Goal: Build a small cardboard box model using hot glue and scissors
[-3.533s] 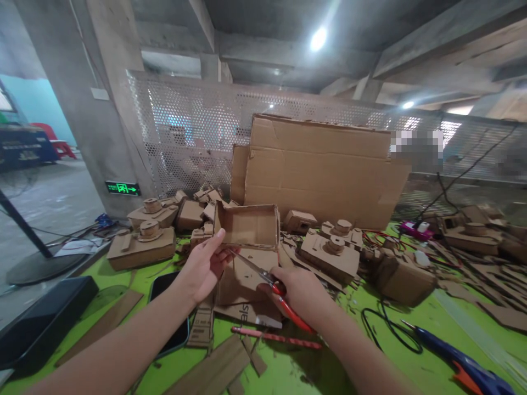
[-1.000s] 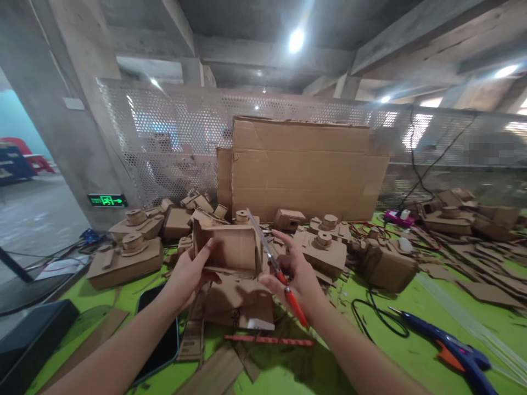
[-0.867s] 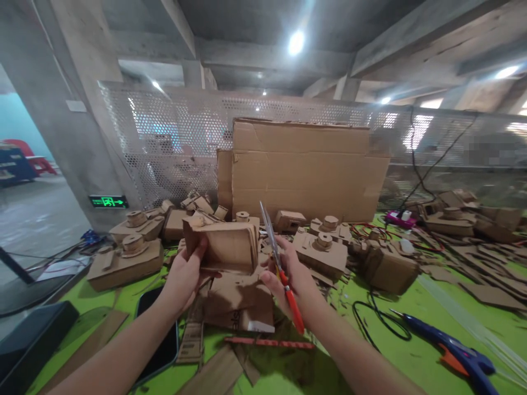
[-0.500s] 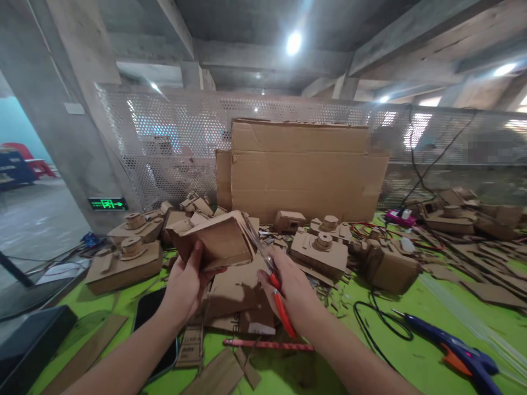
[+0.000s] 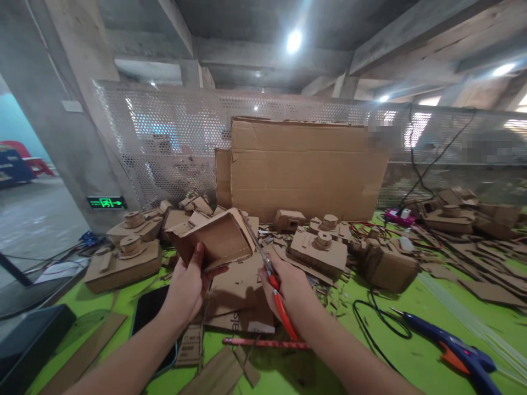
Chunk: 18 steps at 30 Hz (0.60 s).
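My left hand grips an open, shallow cardboard box, thumb inside and fingers underneath, holding it tilted above the table. In my right hand are scissors with red-orange handles. Their blades lie along the box's right edge; I cannot tell whether they are cutting into it. Beneath both hands lie flat cardboard pieces, one with printed letters. A red pencil-like stick rests in front of them.
Cardboard camera-like models stand behind and at left. A blue glue gun with a black cable lies at right. A dark phone is under my left forearm. A large cardboard sheet leans against the perforated screen.
The box and both hands stay almost in place. The scissors have shifted only slightly along the box's right edge.
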### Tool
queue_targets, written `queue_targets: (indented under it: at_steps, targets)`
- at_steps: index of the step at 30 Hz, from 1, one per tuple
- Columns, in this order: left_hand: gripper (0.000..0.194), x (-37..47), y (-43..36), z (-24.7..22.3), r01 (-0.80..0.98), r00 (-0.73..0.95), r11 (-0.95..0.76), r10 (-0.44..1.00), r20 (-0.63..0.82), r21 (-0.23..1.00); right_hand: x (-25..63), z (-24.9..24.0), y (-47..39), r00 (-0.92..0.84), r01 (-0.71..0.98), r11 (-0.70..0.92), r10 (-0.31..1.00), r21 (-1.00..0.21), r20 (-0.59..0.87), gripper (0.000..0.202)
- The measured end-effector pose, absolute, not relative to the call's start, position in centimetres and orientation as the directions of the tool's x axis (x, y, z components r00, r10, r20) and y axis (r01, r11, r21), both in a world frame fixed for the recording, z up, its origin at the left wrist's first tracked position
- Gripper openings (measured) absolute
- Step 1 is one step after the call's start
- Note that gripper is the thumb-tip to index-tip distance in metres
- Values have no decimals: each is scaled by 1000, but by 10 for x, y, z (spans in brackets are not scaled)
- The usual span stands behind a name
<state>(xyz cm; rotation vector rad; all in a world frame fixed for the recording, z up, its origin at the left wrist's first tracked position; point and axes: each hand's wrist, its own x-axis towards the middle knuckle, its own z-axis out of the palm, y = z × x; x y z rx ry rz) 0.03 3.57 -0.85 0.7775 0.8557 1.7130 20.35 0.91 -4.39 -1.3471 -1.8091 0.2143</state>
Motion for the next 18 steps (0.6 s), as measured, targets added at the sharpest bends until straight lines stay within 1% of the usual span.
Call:
queue_targets:
  at_steps: [3, 6, 9, 13, 18]
  targets:
    - [24, 2, 34, -9, -491, -267, -237, 957, 114, 838, 207, -43, 10, -56, 757, 359, 868, -545, 493, 21]
    - [26, 2, 33, -10, -475, -247, -206, 964, 96, 855, 211, -38, 8, -79, 787, 349, 875, -509, 477, 17]
    - [34, 0, 33, -10, -464, -240, -194, 967, 89, 864, 212, -33, 6, -84, 794, 364, 858, -486, 506, 18]
    - [48, 1, 31, -10, -425, -237, -212, 964, 118, 880, 208, -33, 7, -84, 779, 401, 829, -482, 553, 15]
    - [57, 9, 25, -12, -401, -222, -201, 968, 118, 894, 208, -35, 11, -20, 800, 333, 847, -499, 531, 12]
